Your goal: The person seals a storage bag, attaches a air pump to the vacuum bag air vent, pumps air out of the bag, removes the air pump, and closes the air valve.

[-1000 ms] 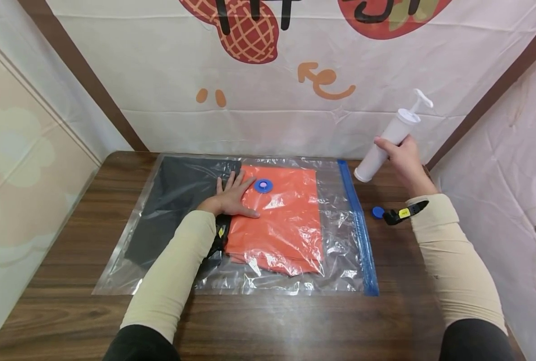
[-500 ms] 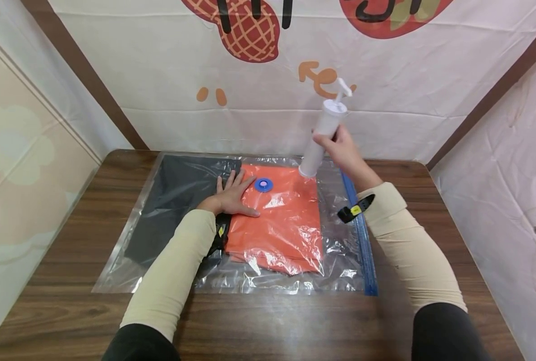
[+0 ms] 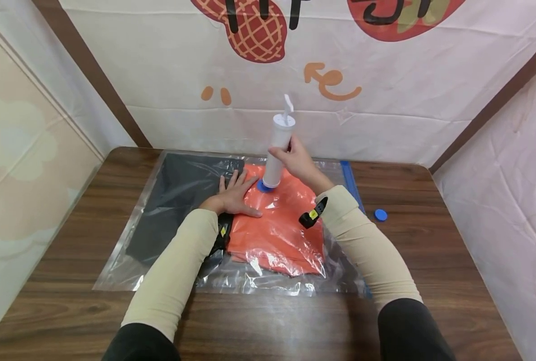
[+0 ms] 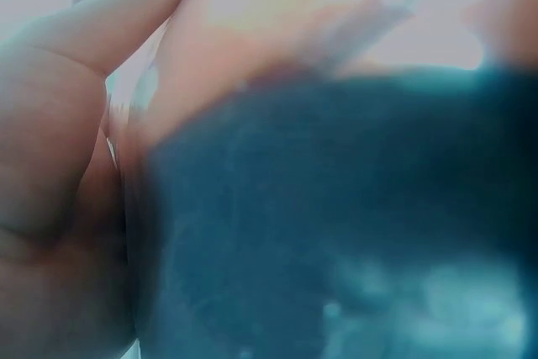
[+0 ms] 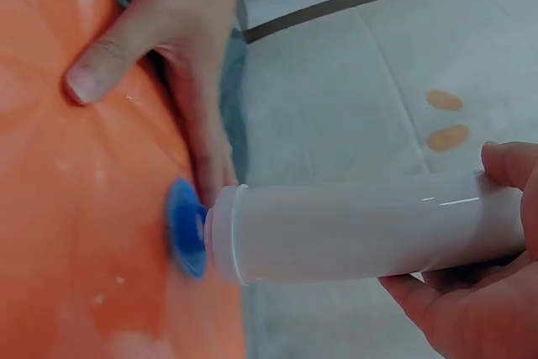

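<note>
A clear vacuum storage bag [image 3: 114, 273] lies flat, holding a folded dark cloth [image 3: 173, 195] and a folded orange cloth [image 3: 274, 238]. My left hand [image 3: 234, 198] rests on the bag where the two cloths meet, fingers spread. With my right hand [image 3: 301, 163] I grip the barrel of a white hand pump [image 3: 282, 133], tilted slightly, its handle up top. In the right wrist view, the pump's lower end is right at the blue valve [image 5: 183, 229], beside my left fingers. The left wrist view is blurred, showing mostly my palm and thumb [image 4: 109, 23].
A small round blue cap [image 3: 380, 215] lies on the wooden table [image 3: 430, 240], right of the bag. The bag's blue zip strip [image 3: 348, 178] runs along its right side, partly behind my right forearm. A printed cloth backdrop [image 3: 169, 125] rises behind the table.
My right hand has carried the pump leftward from the right of the bag to the blue valve. The blue cap is now uncovered. My left hand stays in place.
</note>
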A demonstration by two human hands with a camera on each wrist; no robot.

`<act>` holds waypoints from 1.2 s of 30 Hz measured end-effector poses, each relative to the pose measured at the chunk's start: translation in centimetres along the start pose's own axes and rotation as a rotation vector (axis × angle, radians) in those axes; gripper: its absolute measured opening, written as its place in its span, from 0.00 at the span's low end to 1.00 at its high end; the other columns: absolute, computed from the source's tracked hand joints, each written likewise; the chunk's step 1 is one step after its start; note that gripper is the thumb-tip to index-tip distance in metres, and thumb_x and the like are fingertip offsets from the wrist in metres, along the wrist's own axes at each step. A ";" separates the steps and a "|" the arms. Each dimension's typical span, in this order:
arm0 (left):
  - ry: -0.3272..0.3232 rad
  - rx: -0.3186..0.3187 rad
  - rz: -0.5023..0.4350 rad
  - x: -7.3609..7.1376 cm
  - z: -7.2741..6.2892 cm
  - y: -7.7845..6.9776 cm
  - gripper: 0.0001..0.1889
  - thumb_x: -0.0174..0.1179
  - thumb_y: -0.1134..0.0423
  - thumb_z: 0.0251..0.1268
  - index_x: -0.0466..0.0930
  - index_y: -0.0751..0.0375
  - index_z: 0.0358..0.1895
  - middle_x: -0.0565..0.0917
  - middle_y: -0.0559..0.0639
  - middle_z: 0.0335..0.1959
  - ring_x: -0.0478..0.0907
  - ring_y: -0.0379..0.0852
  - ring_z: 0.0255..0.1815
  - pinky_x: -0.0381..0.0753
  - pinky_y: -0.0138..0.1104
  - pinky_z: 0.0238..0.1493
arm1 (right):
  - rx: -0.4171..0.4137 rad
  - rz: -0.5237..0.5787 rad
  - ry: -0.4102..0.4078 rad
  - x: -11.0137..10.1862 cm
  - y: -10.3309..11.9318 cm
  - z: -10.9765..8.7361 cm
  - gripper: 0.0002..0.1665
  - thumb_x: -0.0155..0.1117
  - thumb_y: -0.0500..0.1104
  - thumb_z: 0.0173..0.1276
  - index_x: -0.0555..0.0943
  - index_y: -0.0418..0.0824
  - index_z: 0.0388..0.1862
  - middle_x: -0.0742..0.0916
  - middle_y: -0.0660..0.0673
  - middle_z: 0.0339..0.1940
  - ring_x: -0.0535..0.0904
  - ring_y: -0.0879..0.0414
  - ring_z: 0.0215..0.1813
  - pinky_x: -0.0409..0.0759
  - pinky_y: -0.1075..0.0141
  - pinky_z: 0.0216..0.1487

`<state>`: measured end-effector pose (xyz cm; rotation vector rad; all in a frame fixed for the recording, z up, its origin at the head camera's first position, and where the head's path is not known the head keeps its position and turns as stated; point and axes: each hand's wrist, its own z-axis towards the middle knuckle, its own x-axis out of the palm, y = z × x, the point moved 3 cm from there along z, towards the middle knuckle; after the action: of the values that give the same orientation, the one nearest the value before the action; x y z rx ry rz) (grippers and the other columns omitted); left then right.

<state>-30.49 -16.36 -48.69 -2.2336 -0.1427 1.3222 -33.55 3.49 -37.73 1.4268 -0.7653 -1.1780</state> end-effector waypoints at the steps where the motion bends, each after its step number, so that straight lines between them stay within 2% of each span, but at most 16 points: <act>1: 0.002 -0.002 0.000 0.1 0.1 0.1 0.62 0.68 0.30 0.54 0.36 0.41 0.84 0.25 0.55 0.83 0.13 0.56 0.80 0.10 0.60 0.70 | -0.007 -0.005 0.007 0.3 -0.2 0.1 0.33 0.64 0.42 0.76 0.62 0.34 0.72 0.77 0.33 0.64 0.75 0.43 0.66 0.73 0.50 0.68; 9: -0.008 -0.004 -0.010 0.0 0.0 0.0 0.63 0.69 0.30 0.52 0.36 0.40 0.84 0.28 0.55 0.84 0.14 0.57 0.80 0.10 0.60 0.70 | -0.050 -0.057 0.021 1.5 -0.8 0.3 0.33 0.64 0.42 0.76 0.62 0.35 0.72 0.76 0.35 0.66 0.74 0.44 0.68 0.72 0.50 0.69; 19: -0.056 0.031 -0.022 -0.4 -0.7 -0.5 0.60 0.69 0.33 0.54 0.43 0.47 0.84 0.33 0.58 0.84 0.19 0.61 0.81 0.14 0.63 0.71 | -0.049 -0.177 0.064 1.8 -0.8 0.0 0.39 0.68 0.49 0.73 0.62 0.40 0.74 0.77 0.40 0.66 0.75 0.48 0.67 0.74 0.51 0.67; 23: -0.072 0.060 -0.095 -0.6 -0.9 -0.3 0.54 0.66 0.35 0.60 0.47 0.49 0.83 0.36 0.59 0.84 0.21 0.61 0.82 0.14 0.63 0.71 | -0.043 -0.188 0.072 1.9 -0.9 0.0 0.41 0.70 0.49 0.71 0.62 0.42 0.75 0.77 0.41 0.67 0.75 0.48 0.66 0.74 0.50 0.67; 26: -0.099 0.074 -0.229 -1.1 -1.4 -0.2 0.46 0.63 0.39 0.67 0.54 0.54 0.82 0.45 0.59 0.84 0.26 0.60 0.83 0.16 0.62 0.73 | -0.035 -0.189 0.066 1.9 -1.0 -0.1 0.41 0.71 0.50 0.71 0.62 0.43 0.75 0.78 0.42 0.65 0.75 0.49 0.65 0.74 0.50 0.66; 28: -0.126 0.060 -0.342 -1.6 -1.6 0.0 0.42 0.62 0.41 0.70 0.58 0.56 0.80 0.53 0.59 0.82 0.35 0.59 0.84 0.27 0.60 0.77 | -0.036 -0.186 0.061 1.8 -1.1 -0.1 0.40 0.71 0.50 0.71 0.62 0.43 0.74 0.78 0.42 0.64 0.76 0.49 0.63 0.75 0.50 0.65; 30: -0.168 0.044 -0.437 -2.1 -1.8 0.0 0.38 0.61 0.45 0.72 0.61 0.58 0.78 0.60 0.60 0.79 0.46 0.58 0.83 0.42 0.57 0.79 | -0.042 -0.184 0.057 1.8 -1.1 -0.1 0.40 0.71 0.50 0.70 0.63 0.43 0.74 0.79 0.42 0.64 0.77 0.49 0.62 0.75 0.50 0.64; 33: -0.265 0.037 -0.502 -2.8 -1.9 0.2 0.33 0.61 0.50 0.75 0.66 0.63 0.75 0.68 0.62 0.74 0.62 0.59 0.76 0.65 0.54 0.73 | -0.044 -0.181 0.045 1.6 -1.1 -0.1 0.41 0.72 0.50 0.69 0.63 0.43 0.73 0.79 0.42 0.63 0.77 0.49 0.63 0.75 0.50 0.64; 36: -0.378 0.063 -0.504 -3.5 -2.0 -0.1 0.28 0.60 0.58 0.75 0.68 0.67 0.72 0.72 0.64 0.69 0.68 0.60 0.72 0.68 0.52 0.71 | -0.042 -0.178 0.037 1.6 -1.2 0.0 0.42 0.73 0.50 0.68 0.63 0.43 0.73 0.79 0.42 0.64 0.77 0.49 0.63 0.75 0.51 0.64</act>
<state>-30.53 -18.27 -45.16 -1.7122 -0.7370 1.4090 -33.22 2.31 -39.24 1.5020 -0.5935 -1.2919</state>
